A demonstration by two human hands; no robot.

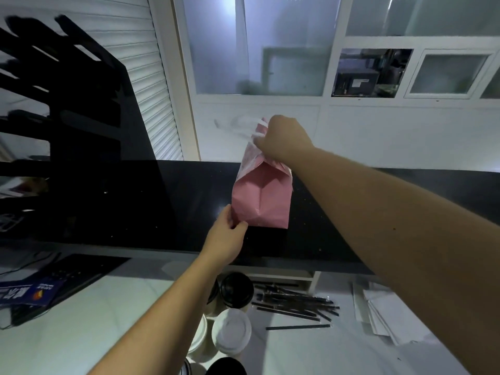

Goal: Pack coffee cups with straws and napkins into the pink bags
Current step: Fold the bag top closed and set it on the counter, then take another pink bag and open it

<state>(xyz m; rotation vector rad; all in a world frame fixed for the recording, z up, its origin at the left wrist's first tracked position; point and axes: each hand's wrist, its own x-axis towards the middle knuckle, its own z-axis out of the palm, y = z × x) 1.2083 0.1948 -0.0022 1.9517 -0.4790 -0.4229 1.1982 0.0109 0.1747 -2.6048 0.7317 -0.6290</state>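
Note:
A pink bag (pixel 263 197) stands upright on the raised black counter (pixel 167 201), its top gathered shut. My right hand (pixel 282 139) grips the bag's folded top and white handles. My left hand (pixel 226 240) pinches the bag's lower left corner. Below, on the white worktop, stand several lidded coffee cups: one with a black lid (pixel 236 289), one with a white lid (pixel 231 330). Beside them lies a heap of black wrapped straws (pixel 295 304), and white napkins (pixel 389 318) are stacked at the right.
A dark slotted rack (pixel 67 104) rises at the left on the black counter. A black keyboard-like slab (pixel 81 274) with a blue leaflet (pixel 29 292) lies on the white worktop at the left. A white wall with windows stands behind the counter.

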